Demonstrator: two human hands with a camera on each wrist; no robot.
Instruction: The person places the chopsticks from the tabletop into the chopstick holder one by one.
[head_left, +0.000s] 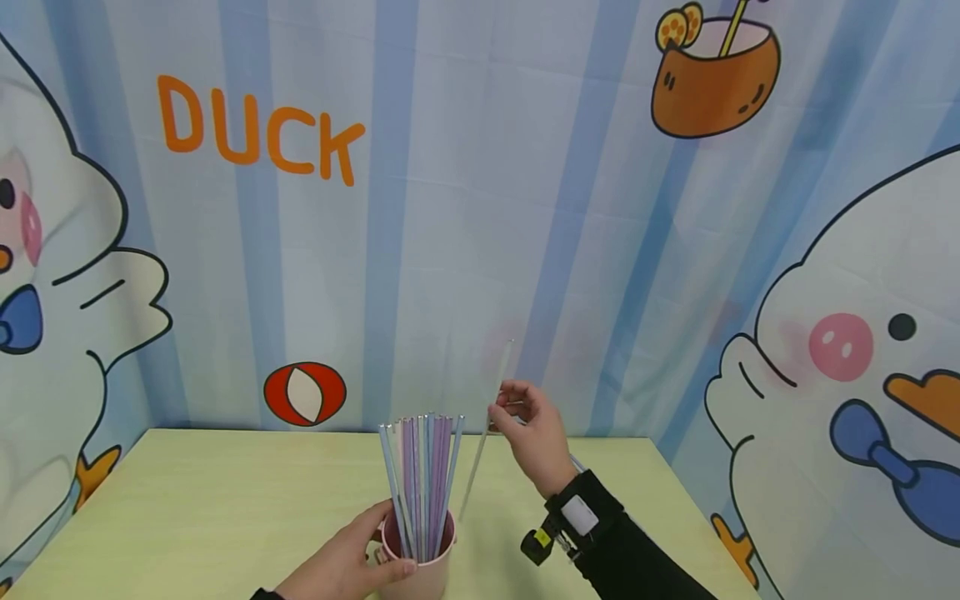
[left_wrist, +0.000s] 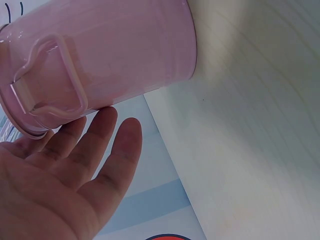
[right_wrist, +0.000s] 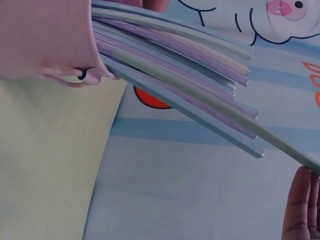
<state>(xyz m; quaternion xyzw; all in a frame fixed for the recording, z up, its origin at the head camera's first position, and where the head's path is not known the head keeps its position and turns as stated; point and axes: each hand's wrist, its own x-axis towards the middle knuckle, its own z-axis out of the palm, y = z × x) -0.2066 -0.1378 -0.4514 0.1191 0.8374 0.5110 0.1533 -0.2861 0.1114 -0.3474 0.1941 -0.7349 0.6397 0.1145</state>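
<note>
One out, many in

Lots of long, thin, shiny blue and purple plastic-looking sticks [head_left: 422, 475] stand in a round, shiny pink cup [left_wrist: 130, 45]. One long, thin, pale green-white stick [right_wrist: 272, 139] is not in; it slants just beside the rim. The right hand [head_left: 536, 433] pinches it between thumb and fingers. The left hand [head_left: 341, 550] holds the cup, fingers a bit spread. Whether this stick is going in or coming out, I can't tell.
</note>
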